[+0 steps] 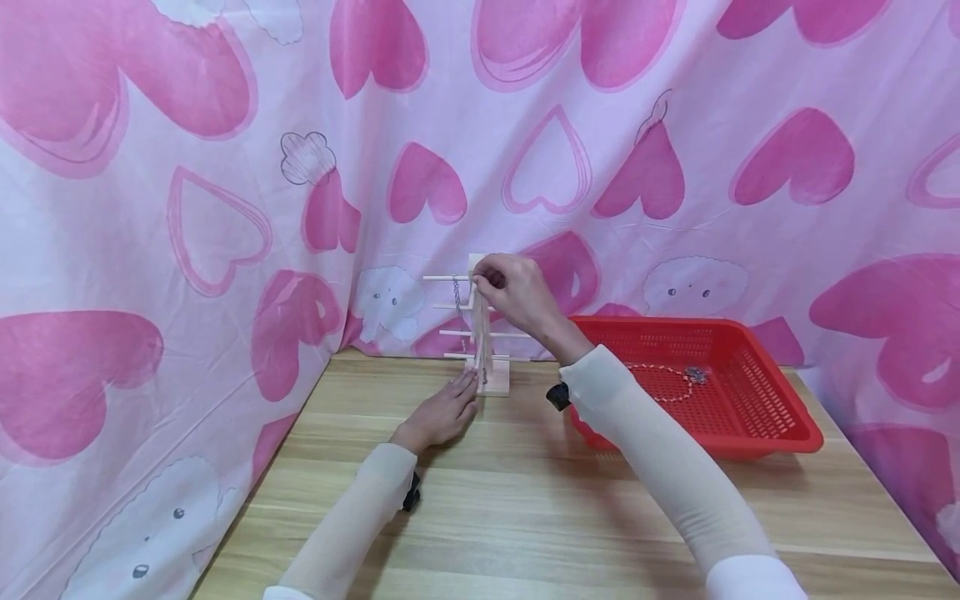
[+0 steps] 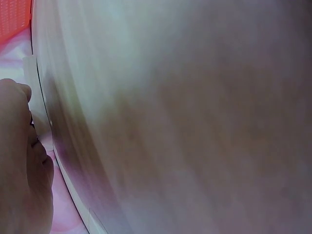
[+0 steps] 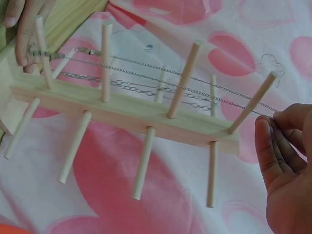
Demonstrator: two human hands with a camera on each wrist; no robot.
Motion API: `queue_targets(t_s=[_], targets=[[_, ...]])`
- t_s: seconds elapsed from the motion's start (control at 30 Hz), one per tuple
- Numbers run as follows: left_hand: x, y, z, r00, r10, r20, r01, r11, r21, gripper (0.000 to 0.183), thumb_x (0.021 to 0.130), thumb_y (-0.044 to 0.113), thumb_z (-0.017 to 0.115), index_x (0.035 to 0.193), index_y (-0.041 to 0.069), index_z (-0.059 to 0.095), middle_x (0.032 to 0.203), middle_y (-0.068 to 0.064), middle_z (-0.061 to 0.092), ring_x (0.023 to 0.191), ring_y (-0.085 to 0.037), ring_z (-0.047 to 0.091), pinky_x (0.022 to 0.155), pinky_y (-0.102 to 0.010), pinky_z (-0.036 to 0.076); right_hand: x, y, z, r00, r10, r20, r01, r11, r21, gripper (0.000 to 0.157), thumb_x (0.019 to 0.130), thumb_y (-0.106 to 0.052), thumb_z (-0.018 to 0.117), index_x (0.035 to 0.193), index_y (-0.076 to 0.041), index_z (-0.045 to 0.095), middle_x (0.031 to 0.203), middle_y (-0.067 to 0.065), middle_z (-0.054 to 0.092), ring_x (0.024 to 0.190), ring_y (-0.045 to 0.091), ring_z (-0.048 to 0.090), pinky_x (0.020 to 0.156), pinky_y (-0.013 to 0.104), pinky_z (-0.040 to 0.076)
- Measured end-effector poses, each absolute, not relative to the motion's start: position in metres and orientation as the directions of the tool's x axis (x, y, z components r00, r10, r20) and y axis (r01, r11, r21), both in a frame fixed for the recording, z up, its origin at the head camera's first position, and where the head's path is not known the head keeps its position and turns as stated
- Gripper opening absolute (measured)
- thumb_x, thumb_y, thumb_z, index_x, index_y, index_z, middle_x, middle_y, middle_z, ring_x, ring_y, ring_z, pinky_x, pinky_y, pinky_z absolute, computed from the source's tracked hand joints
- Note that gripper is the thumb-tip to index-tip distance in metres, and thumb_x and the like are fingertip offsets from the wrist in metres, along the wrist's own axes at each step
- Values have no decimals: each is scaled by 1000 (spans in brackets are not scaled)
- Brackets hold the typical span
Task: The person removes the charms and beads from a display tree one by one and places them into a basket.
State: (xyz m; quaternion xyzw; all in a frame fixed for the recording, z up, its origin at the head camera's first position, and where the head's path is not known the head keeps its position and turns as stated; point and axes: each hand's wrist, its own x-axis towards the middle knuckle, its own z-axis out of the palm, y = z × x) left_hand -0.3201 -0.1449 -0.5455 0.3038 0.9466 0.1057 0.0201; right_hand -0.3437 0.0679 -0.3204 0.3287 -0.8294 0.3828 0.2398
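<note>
A pale wooden peg rack (image 1: 497, 385) stands upright on the table, with pegs out to both sides. My right hand (image 1: 517, 287) is at its top and pinches a thin silver chain necklace (image 3: 146, 75) between thumb and fingertips. Seen from the right wrist, the necklace runs in two strands along the pegs down towards the base. A chain with larger links (image 3: 131, 88) hangs from pegs on the far side. Low at the rack, my left hand (image 1: 444, 410) lies with extended fingers touching the base; the left wrist view shows that hand only at its edge.
To the right stands a red plastic basket (image 1: 780, 392) with perforated walls. Inside it lie a beaded necklace (image 1: 678, 397) and a silvery piece (image 1: 696, 375). A pink heart-patterned cloth (image 1: 480, 108) hangs behind and beside the wooden table (image 1: 480, 508).
</note>
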Motion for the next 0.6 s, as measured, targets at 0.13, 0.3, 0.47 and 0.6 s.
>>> queue_targets(t_s=[0.13,0.3,0.47,0.6], targets=[[-321,-145,-546,-817,577,14,567,798,205,62,116,30,35,168,-2,24,178,-18,19,166,-36,19,136,-49,23,-339,67,-315,-640,-393,660,-758,463,-459,9,99,-6,72,104,-1,78,95,12,79,81,23,74,79,36,67],[-321,-144,-543,-825,564,-17,554,815,172,63,117,34,31,169,1,20,179,-14,15,167,-32,16,137,-45,20,-330,63,-309,-612,-421,670,-784,436,-442,9,98,-4,71,102,-1,78,94,12,79,81,22,75,79,35,67],[-319,-144,-541,-827,562,-12,552,815,175,62,117,33,32,169,1,21,179,-14,16,167,-33,17,137,-45,22,-324,61,-306,-583,-441,683,-805,426,-412,8,98,-3,72,102,0,79,94,12,79,81,22,75,79,33,67],[-318,-143,-541,-830,557,-23,546,820,175,62,117,34,31,169,2,20,179,-14,15,167,-32,16,137,-46,21,-320,60,-305,-580,-453,677,-807,432,-402,9,98,-4,73,104,0,79,95,12,79,81,21,75,80,33,67]])
